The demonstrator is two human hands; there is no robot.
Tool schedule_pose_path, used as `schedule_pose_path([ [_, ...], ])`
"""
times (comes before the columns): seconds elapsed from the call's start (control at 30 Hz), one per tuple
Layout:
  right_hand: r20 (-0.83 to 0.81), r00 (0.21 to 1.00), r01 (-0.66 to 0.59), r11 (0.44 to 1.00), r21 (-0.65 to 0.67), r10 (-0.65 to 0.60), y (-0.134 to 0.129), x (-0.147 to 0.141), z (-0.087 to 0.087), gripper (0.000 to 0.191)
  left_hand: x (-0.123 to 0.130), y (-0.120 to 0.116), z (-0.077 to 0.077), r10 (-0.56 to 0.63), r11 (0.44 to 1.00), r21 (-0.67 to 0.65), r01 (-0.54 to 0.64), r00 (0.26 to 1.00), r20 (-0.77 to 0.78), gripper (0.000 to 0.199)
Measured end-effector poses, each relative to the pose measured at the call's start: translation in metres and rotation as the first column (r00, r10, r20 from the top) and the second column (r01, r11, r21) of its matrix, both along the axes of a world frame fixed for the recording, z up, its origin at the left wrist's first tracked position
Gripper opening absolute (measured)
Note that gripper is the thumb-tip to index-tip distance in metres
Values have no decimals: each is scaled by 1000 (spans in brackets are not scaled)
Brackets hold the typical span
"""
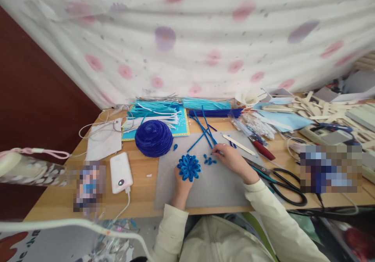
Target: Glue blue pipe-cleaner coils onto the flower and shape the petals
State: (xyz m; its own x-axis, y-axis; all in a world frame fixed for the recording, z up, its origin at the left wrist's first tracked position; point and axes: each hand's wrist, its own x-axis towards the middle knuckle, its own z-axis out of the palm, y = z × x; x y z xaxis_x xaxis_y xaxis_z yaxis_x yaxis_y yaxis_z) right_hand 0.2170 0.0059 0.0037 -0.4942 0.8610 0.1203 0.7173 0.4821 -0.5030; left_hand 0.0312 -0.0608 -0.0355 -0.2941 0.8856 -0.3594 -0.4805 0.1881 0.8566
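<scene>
Dark blue coiled dome: left of centre, on the table and the edge of the grey mat. Left hand: lower centre, forearm reaching up the frame, fingers closed beneath the blue looped flower, which sits upright with its face towards the camera. Blue stems: centre, crossing one another; the longer ones slant from upper left down to the right hand — clearly the nearer hand. That hand comes in from the lower right, palm down, fingertips drawn together at the stems' lower ends; whether it grips one cannot be told. Small blue loops lie just below those fingertips, between flower and hand. Scissors: right, beside the right sleeve.
</scene>
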Motion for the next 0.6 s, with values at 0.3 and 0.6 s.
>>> schedule_pose_path([
  [0.3, -230, 973, -21, 991, -130, -9, -5, -4, 3, 12, 1, 0, -4, -38, 996, 74, 57, 969, -243, 14],
  [0.6, -482, 873, -25, 979, -203, -77, -22, -20, 45, 22, -4, -8, -9, -82, 976, 141, 166, 879, -470, 16],
])
